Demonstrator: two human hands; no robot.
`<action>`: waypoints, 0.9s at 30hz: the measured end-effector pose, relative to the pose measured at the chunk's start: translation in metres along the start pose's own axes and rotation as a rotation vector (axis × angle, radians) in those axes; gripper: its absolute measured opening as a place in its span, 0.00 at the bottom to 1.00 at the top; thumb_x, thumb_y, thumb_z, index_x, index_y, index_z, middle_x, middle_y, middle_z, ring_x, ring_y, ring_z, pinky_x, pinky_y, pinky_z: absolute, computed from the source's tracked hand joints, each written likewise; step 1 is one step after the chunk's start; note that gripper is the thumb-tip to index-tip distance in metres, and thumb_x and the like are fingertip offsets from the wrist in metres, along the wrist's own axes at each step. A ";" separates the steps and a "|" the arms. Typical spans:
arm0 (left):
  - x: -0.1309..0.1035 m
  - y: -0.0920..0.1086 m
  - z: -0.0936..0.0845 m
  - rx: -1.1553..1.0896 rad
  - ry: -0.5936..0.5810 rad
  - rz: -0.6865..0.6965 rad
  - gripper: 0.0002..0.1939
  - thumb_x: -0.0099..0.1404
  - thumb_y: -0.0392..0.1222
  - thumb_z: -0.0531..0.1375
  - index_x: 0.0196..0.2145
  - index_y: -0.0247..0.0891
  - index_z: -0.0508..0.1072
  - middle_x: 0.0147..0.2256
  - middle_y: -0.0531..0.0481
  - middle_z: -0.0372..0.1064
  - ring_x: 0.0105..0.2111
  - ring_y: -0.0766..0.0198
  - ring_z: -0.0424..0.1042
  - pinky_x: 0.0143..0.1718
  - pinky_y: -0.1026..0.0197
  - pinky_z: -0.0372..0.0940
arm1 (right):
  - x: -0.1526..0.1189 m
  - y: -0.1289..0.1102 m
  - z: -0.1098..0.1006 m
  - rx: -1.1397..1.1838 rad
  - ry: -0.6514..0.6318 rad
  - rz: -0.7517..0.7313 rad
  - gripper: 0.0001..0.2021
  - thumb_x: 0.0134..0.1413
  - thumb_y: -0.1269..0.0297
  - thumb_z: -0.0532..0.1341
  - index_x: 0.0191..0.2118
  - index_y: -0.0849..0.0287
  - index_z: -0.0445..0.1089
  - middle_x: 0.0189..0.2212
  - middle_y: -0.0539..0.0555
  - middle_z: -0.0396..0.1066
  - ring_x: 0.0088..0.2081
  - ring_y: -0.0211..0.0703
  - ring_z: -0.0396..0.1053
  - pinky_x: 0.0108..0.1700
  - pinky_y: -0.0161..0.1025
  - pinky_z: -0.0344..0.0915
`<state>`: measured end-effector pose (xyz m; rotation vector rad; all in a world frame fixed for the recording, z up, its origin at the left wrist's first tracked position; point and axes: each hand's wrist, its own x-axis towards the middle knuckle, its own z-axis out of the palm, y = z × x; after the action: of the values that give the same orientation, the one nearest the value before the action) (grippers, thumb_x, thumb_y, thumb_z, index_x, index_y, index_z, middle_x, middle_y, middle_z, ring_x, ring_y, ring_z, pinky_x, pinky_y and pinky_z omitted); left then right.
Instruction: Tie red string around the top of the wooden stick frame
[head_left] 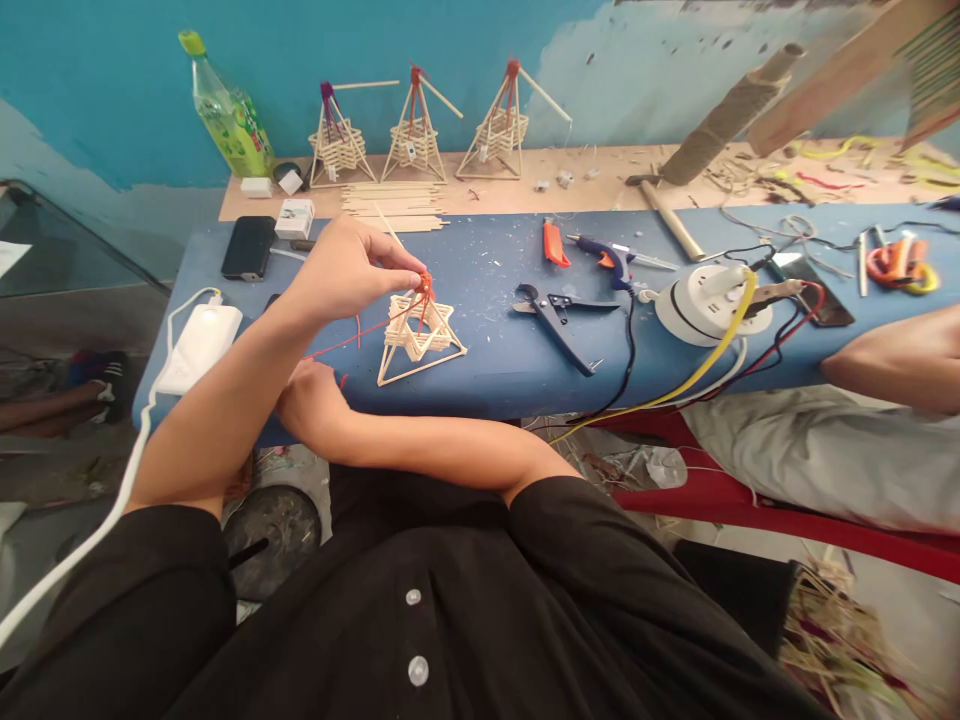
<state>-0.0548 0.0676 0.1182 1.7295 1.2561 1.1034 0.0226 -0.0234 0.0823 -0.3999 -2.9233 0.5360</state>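
Observation:
A small stick model (420, 335) with a triangular base stands on the blue table. Its peak is wrapped in red-orange string (425, 287). Thumb and fingers of my left hand (364, 265) pinch the model at that wrapped peak, and a thin stick (388, 225) juts up beside them. My right hand (315, 405) is crossed over to the left, below my left forearm. Its fingers are closed at the end of the red string, which runs taut from the peak; the fingertips are partly hidden.
Three finished-looking stick models (415, 140) stand at the back beside a bottle (229, 115) and loose sticks (394, 208). Cutters (559, 320), a glue gun (607, 258), a hammer (675, 220) and a power strip (709, 305) with cables lie rightward. Another person's arm (900, 360) rests at right.

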 end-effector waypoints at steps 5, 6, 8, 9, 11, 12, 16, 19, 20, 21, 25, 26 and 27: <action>0.002 0.001 -0.001 0.061 -0.027 0.007 0.06 0.52 0.36 0.76 0.30 0.41 0.90 0.27 0.46 0.81 0.37 0.51 0.82 0.47 0.52 0.76 | -0.027 -0.015 0.017 -0.036 -0.047 -0.117 0.19 0.67 0.67 0.62 0.61 0.58 0.76 0.52 0.68 0.82 0.35 0.46 0.78 0.33 0.40 0.70; 0.002 0.001 -0.001 0.059 -0.021 0.008 0.06 0.51 0.35 0.76 0.30 0.41 0.90 0.27 0.45 0.81 0.37 0.51 0.82 0.47 0.51 0.76 | -0.033 -0.015 0.020 -0.046 -0.053 -0.123 0.20 0.68 0.67 0.62 0.63 0.59 0.75 0.54 0.69 0.81 0.36 0.46 0.79 0.33 0.40 0.69; 0.002 0.000 -0.001 0.074 -0.022 0.017 0.05 0.52 0.36 0.76 0.30 0.42 0.90 0.27 0.46 0.82 0.36 0.51 0.82 0.48 0.50 0.76 | -0.045 -0.011 0.020 -0.069 -0.077 -0.137 0.22 0.71 0.65 0.61 0.66 0.61 0.73 0.60 0.70 0.79 0.38 0.47 0.81 0.32 0.40 0.68; 0.002 0.000 -0.001 0.093 -0.031 0.021 0.05 0.53 0.37 0.75 0.30 0.42 0.90 0.28 0.46 0.82 0.37 0.51 0.82 0.49 0.49 0.76 | -0.052 -0.006 0.015 -0.082 -0.104 -0.145 0.22 0.73 0.64 0.60 0.68 0.62 0.71 0.62 0.71 0.77 0.39 0.48 0.81 0.31 0.41 0.68; 0.003 0.000 -0.001 0.129 -0.055 0.023 0.05 0.54 0.38 0.74 0.31 0.42 0.90 0.29 0.46 0.83 0.38 0.50 0.83 0.50 0.47 0.76 | -0.068 0.009 -0.006 -0.069 -0.221 -0.226 0.22 0.75 0.62 0.60 0.69 0.61 0.71 0.63 0.67 0.77 0.40 0.48 0.81 0.32 0.42 0.67; 0.004 0.000 -0.002 0.137 -0.065 0.023 0.05 0.54 0.38 0.74 0.31 0.42 0.90 0.29 0.46 0.83 0.38 0.50 0.83 0.51 0.46 0.76 | -0.078 0.018 -0.021 -0.051 -0.285 -0.250 0.21 0.74 0.64 0.61 0.67 0.59 0.73 0.60 0.64 0.80 0.39 0.47 0.81 0.33 0.42 0.66; 0.005 0.002 -0.004 0.126 -0.086 0.037 0.04 0.54 0.39 0.74 0.30 0.43 0.90 0.28 0.46 0.83 0.37 0.49 0.84 0.53 0.44 0.77 | -0.110 0.076 -0.093 0.279 -0.427 -0.333 0.11 0.71 0.73 0.61 0.47 0.60 0.83 0.41 0.54 0.85 0.41 0.40 0.79 0.43 0.37 0.68; 0.005 0.003 -0.004 0.102 -0.047 0.044 0.04 0.50 0.38 0.76 0.27 0.43 0.88 0.25 0.48 0.81 0.35 0.49 0.84 0.54 0.43 0.77 | -0.119 0.137 -0.135 0.298 -0.277 -0.105 0.10 0.70 0.70 0.62 0.38 0.60 0.81 0.31 0.48 0.79 0.32 0.35 0.72 0.38 0.35 0.65; 0.005 0.003 -0.004 0.094 -0.034 0.044 0.04 0.49 0.38 0.76 0.26 0.43 0.88 0.25 0.49 0.80 0.34 0.50 0.83 0.53 0.44 0.78 | -0.118 0.157 -0.144 0.257 -0.240 -0.025 0.10 0.69 0.68 0.62 0.37 0.60 0.80 0.29 0.47 0.78 0.29 0.34 0.70 0.36 0.35 0.62; 0.005 0.003 -0.004 0.086 -0.030 0.041 0.04 0.49 0.38 0.77 0.26 0.43 0.88 0.24 0.49 0.80 0.33 0.51 0.83 0.52 0.45 0.78 | -0.117 0.175 -0.152 0.217 -0.200 0.037 0.09 0.69 0.66 0.63 0.37 0.59 0.81 0.27 0.45 0.77 0.28 0.32 0.67 0.34 0.35 0.60; 0.003 0.005 -0.003 0.044 -0.069 0.008 0.04 0.51 0.37 0.76 0.29 0.41 0.89 0.26 0.47 0.81 0.32 0.51 0.82 0.48 0.46 0.77 | -0.108 0.200 -0.169 0.079 -0.067 0.115 0.10 0.68 0.58 0.67 0.38 0.59 0.82 0.25 0.45 0.73 0.26 0.31 0.63 0.33 0.37 0.55; 0.003 0.005 -0.003 0.028 -0.071 -0.002 0.05 0.51 0.35 0.75 0.29 0.40 0.89 0.26 0.46 0.81 0.32 0.51 0.82 0.47 0.46 0.77 | -0.107 0.194 -0.170 0.064 -0.048 0.097 0.11 0.68 0.57 0.68 0.37 0.59 0.81 0.24 0.46 0.73 0.26 0.31 0.63 0.33 0.37 0.55; 0.003 0.005 -0.003 0.014 -0.069 -0.013 0.05 0.51 0.34 0.75 0.29 0.39 0.89 0.26 0.46 0.81 0.32 0.50 0.82 0.47 0.45 0.77 | -0.107 0.182 -0.168 0.058 -0.035 0.065 0.12 0.69 0.57 0.67 0.37 0.60 0.81 0.25 0.46 0.72 0.26 0.31 0.63 0.34 0.38 0.56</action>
<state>-0.0550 0.0690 0.1245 1.7527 1.2333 1.0213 0.1983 0.1652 0.1615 -0.4839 -2.9283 0.6412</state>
